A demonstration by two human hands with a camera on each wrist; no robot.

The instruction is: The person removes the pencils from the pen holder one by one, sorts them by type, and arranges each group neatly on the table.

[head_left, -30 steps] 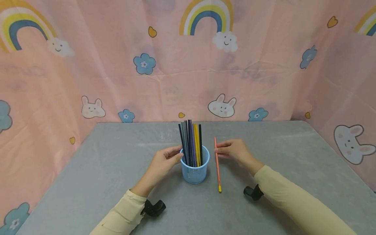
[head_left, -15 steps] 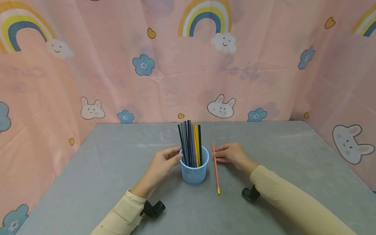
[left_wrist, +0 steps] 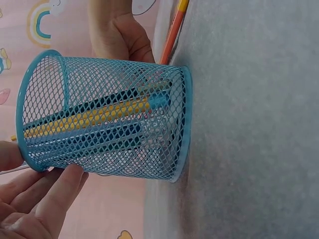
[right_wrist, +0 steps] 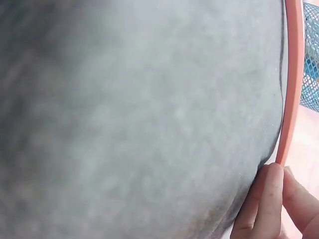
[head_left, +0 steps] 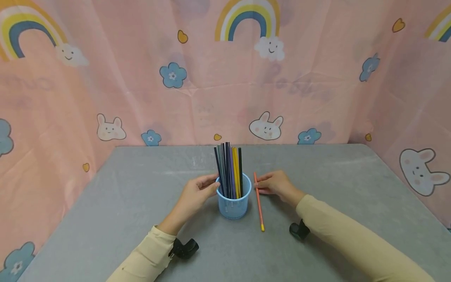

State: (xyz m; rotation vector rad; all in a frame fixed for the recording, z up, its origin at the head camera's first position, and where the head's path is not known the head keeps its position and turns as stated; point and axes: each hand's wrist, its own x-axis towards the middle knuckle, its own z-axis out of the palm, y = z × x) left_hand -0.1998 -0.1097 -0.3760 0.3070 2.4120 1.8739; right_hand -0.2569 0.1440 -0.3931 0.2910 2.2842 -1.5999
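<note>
Right grip [head_left: 280, 184]: Closed in a pinch, thumb against fingers, on the orange pencil [head_left: 259, 205] near its far end.
Pencil position: Just left of the right grip, slanting from the pinch toward the body, yellow end nearest; outside the blue mesh cup [head_left: 233, 210]. Contact between yellow end and counter [head_left: 141, 203]: not discernible.
Left grip [head_left: 197, 196]: Holding the cup at its left side, thumb and fingers around rim and wall.
Cup position: Just right of the left grip, between both grips; upright on the counter.
Cup contents: Bundle of pencils [head_left: 226, 172], dark, violet and yellow, standing inside, tops well above the rim.
Change, last second: Shifted slightly toward the body and nearer the cup at the right grip, pencil included; unchanged at the left grip.
Meaning for the work: Gap to cup narrowed, not closed. Judged as positioning beside a steadied cup; no insertion yet.
</note>
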